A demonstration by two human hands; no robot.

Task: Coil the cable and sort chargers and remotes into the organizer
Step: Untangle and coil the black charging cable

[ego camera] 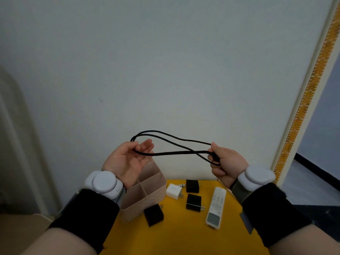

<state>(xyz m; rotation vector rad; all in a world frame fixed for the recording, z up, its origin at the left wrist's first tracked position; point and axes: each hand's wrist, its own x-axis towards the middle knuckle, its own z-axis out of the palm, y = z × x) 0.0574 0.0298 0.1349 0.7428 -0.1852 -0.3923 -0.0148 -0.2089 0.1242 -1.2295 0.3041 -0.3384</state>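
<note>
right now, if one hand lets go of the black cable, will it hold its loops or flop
Probably flops: the cable sags in loose curves between the left hand and right hand. It looks thin and light, so freed loops would likely spill open.

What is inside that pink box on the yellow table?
The pink organizer shows dividers and bare compartment walls; no charger or remote shows inside. The left hand covers its left part, so that side cannot be checked.
</note>
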